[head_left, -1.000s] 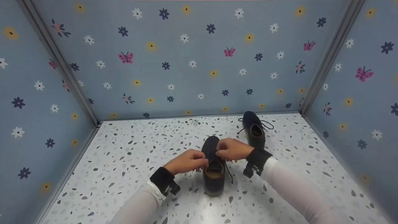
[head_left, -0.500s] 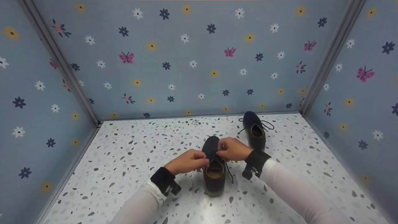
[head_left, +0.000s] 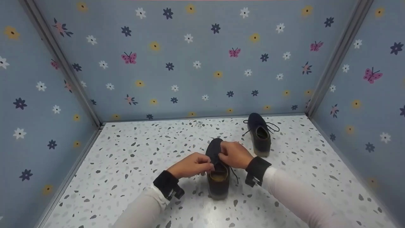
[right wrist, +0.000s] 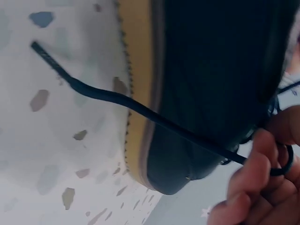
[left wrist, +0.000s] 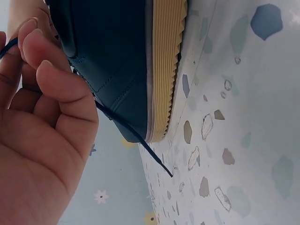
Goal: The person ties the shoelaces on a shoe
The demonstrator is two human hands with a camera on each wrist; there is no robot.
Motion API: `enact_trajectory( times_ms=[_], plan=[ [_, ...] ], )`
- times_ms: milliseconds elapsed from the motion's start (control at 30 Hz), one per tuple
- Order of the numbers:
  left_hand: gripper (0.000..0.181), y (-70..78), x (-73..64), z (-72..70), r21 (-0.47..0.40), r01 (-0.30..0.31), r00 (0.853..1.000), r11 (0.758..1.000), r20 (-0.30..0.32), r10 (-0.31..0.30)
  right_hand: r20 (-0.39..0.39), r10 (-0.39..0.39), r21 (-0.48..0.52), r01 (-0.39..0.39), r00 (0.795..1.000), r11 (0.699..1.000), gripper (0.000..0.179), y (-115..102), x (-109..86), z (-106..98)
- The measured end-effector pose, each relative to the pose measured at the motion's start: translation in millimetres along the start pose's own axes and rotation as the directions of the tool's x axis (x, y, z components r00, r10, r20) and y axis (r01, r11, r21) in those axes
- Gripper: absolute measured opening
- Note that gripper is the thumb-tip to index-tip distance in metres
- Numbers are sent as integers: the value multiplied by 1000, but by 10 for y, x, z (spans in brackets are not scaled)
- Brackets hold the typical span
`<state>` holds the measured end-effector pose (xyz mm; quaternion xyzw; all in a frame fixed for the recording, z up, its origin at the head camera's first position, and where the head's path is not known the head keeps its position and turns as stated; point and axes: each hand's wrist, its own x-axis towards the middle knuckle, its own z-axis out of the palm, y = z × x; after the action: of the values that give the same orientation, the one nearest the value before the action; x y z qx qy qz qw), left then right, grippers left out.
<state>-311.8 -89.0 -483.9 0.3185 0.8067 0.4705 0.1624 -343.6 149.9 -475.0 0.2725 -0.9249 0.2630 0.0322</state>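
Observation:
A dark lace-up shoe [head_left: 218, 188] stands on the floor between my hands, toe pointing away from me. Its pale ribbed sole [left wrist: 166, 61] shows in the left wrist view. My left hand [head_left: 191, 165] is at the left side of the lacing and pinches a dark shoelace [left wrist: 8, 47]. One lace end [left wrist: 145, 145] hangs past those fingers toward the floor. On the other side, my right hand [head_left: 235, 154] holds the lace, which bends into a small loop [right wrist: 287, 164] at the fingers; its free tail [right wrist: 164, 123] crosses the shoe's side. The fingers partly cover the lacing.
A second dark shoe [head_left: 262, 142] stands farther back on the right, its laces [head_left: 272, 127] spread to both sides. Speckled white flooring [head_left: 152, 142] runs up to the flower-patterned back wall [head_left: 177, 72]. Similar side walls [head_left: 38, 126] rise at left and right.
My right hand has turned and shifted slightly inward over the lacing, uncovering the heel of the rear shoe. The left hand has stayed nearly in place.

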Motion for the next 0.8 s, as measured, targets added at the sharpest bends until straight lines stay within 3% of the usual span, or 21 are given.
enact_trajectory(
  times_ms=[333,467,600,800],
  plan=[
    [30,63,-49,61,135,-33,999,990,20,31,-154,-8,8,9,988,1000,30,57,-67,206],
    [29,106,-58,99,182,-72,997,981,9,72,-207,-5,31,12,978,999,30,71,-72,273],
    [28,133,-64,119,245,-104,994,964,-6,109,-229,3,54,9,973,999,31,82,-75,312],
    [22,153,-94,110,308,-102,992,946,-43,121,-225,14,76,3,974,997,32,91,-79,337]
  ],
)
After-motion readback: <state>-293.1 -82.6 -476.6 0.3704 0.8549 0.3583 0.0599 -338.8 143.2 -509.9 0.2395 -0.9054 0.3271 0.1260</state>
